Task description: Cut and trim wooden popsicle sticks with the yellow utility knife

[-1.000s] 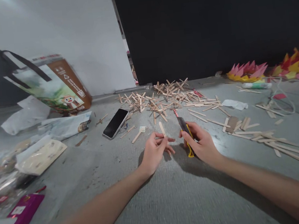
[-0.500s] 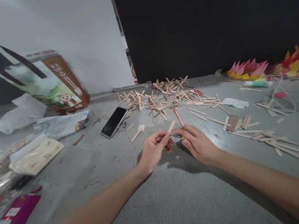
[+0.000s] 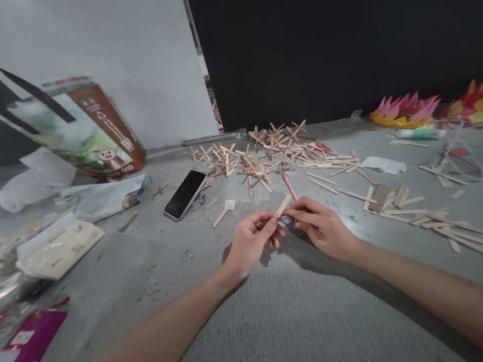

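Note:
My left hand (image 3: 254,240) pinches a flat wooden craft stick (image 3: 283,204) between thumb and fingers, its free end tilted up and to the right. Close beside it, my right hand (image 3: 321,224) has thumb and fingertips drawn together near the stick. A bit of yellow shows among those fingers, but what they grip is mostly hidden. A pink-and-red striped rod, like a pencil (image 3: 289,186), sticks out beyond the right hand; whether it is held or lies on the surface, I cannot tell.
Crossed stick pieces (image 3: 260,156) lie heaped at the back, and loose sticks (image 3: 439,220) spread at right. A phone (image 3: 185,195), a printed bag (image 3: 85,131), a purple case (image 3: 26,353), a glue tube (image 3: 420,134) and paper petal crowns (image 3: 407,112) lie around.
The right thumb has drawn in toward the index finger. The stick in my left hand leans slightly more to the right. The whole view has shifted a little.

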The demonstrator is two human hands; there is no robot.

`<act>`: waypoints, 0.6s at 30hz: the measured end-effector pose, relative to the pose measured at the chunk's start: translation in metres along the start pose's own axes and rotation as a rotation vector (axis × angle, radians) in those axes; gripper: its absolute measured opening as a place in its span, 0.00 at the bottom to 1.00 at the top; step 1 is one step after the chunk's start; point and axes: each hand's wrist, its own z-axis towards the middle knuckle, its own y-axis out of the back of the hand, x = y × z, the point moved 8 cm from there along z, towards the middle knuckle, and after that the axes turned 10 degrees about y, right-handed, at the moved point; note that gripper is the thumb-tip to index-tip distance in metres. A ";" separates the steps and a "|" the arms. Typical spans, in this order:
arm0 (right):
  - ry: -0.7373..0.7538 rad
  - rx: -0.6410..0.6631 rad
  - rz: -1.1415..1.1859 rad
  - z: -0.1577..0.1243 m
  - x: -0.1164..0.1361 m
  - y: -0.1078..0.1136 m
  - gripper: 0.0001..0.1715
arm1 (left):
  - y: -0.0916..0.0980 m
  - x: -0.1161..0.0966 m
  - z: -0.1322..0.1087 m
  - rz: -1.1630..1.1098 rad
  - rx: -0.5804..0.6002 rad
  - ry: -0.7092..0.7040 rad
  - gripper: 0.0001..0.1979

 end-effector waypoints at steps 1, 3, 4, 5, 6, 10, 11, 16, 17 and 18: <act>-0.004 0.005 0.001 0.000 0.000 0.000 0.21 | 0.000 0.000 0.000 0.000 0.002 -0.001 0.19; -0.010 0.013 0.001 0.000 0.000 -0.001 0.21 | 0.000 0.000 0.000 0.000 0.004 -0.002 0.20; -0.013 0.015 0.000 0.000 -0.001 -0.001 0.21 | 0.001 0.001 0.000 0.000 0.004 -0.001 0.20; -0.016 0.018 -0.003 0.000 -0.001 -0.001 0.21 | 0.001 0.002 0.000 0.000 0.004 0.000 0.20; -0.019 0.018 -0.006 0.000 -0.001 -0.001 0.21 | 0.001 0.002 0.001 0.001 0.005 0.001 0.20; -0.030 0.022 -0.007 -0.001 -0.001 -0.001 0.21 | 0.001 0.003 0.001 0.021 0.009 0.001 0.20; -0.031 0.023 -0.003 -0.001 -0.001 -0.001 0.20 | 0.000 0.003 0.001 0.030 0.010 0.002 0.20; -0.018 0.018 -0.010 0.000 0.000 0.000 0.21 | -0.003 0.000 -0.001 0.048 0.028 0.017 0.22; -0.016 0.019 -0.015 0.000 0.001 0.000 0.21 | -0.004 0.000 -0.001 0.051 0.035 0.020 0.22; -0.016 0.020 -0.020 0.001 0.001 0.000 0.21 | -0.004 0.000 -0.001 0.056 0.044 0.021 0.22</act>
